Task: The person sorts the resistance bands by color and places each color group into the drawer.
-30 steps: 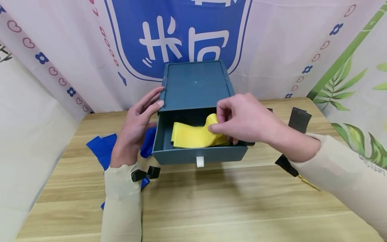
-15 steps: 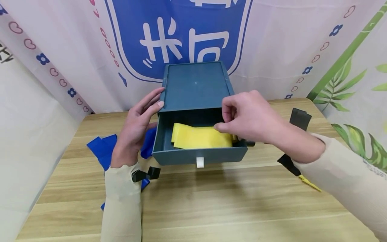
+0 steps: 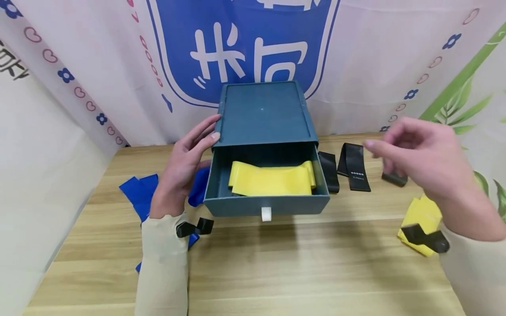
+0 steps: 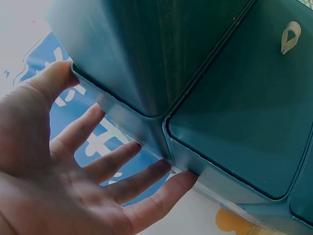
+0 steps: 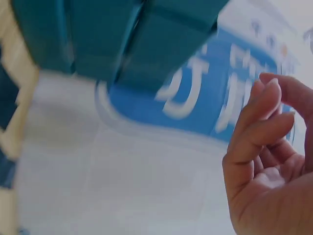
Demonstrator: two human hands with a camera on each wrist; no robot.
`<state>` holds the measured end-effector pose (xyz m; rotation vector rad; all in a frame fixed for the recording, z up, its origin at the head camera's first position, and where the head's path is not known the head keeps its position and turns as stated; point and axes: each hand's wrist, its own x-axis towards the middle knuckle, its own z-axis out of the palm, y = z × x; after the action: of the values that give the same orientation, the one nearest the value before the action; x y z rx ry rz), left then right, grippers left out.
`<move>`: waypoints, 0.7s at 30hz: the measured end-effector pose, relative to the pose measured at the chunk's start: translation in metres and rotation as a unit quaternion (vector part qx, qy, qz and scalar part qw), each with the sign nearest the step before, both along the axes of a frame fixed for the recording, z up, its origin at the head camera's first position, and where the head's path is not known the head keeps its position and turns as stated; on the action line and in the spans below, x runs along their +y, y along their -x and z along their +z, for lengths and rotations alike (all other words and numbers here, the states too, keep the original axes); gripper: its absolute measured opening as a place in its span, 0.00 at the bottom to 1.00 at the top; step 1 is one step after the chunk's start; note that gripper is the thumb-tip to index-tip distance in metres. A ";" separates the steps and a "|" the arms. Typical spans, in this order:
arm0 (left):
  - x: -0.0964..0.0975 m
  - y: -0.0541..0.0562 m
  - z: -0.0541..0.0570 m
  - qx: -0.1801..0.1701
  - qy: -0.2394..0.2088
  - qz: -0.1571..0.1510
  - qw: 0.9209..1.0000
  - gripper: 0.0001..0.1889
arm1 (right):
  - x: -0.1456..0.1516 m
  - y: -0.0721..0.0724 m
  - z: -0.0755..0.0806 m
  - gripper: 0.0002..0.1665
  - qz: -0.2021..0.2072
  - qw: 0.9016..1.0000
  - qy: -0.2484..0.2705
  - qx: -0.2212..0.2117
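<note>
A dark teal drawer box (image 3: 261, 114) stands on the table with its top drawer (image 3: 233, 206) pulled out. Inside that drawer lies a yellow resistance band (image 3: 272, 181), folded flat. My left hand (image 3: 178, 171) touches the box's left side. Its fairly straight fingertips (image 4: 183, 181) press along the side, and the thumb (image 4: 61, 78) meets the front edge in the left wrist view. To the right of the box, my right hand (image 3: 431, 162) hangs above the table with loosely bent fingers and holds nothing. The right wrist view shows the same hand (image 5: 269, 166) away from the box.
Blue bands (image 3: 140, 193) lie left of the box, partly behind my left arm. Black bands (image 3: 356, 166) lie to its right. A folded yellow band (image 3: 421, 215) is under my right wrist. A printed cloth (image 3: 356, 66) hangs behind the wooden table (image 3: 276, 267).
My right hand has let go of the yellow band, which now lies flat in the drawer, and moved out to the right. My left hand keeps its place on the box.
</note>
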<state>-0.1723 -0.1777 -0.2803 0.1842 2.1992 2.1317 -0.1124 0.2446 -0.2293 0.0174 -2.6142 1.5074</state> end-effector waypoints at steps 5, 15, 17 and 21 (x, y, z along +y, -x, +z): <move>0.002 0.001 0.002 0.002 0.007 -0.009 1.000 0.27 | 0.051 -0.007 -0.044 0.08 0.008 0.987 0.160 0.016; 0.007 0.003 0.001 -0.002 0.007 -0.015 1.000 0.27 | 0.137 -0.010 -0.105 0.13 -0.004 0.999 0.027 -0.044; 0.009 0.003 0.000 0.000 0.005 -0.019 1.000 0.27 | 0.150 -0.011 -0.112 0.12 -0.028 0.997 -0.027 -0.072; 0.011 0.004 -0.001 0.003 -0.001 -0.023 1.000 0.27 | 0.173 -0.010 -0.124 0.08 -0.072 0.986 -0.103 -0.107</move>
<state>-0.1763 -0.1664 -0.2816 0.2385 2.1748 2.1113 -0.1022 0.4174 -0.3532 -0.3238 -2.8557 1.2512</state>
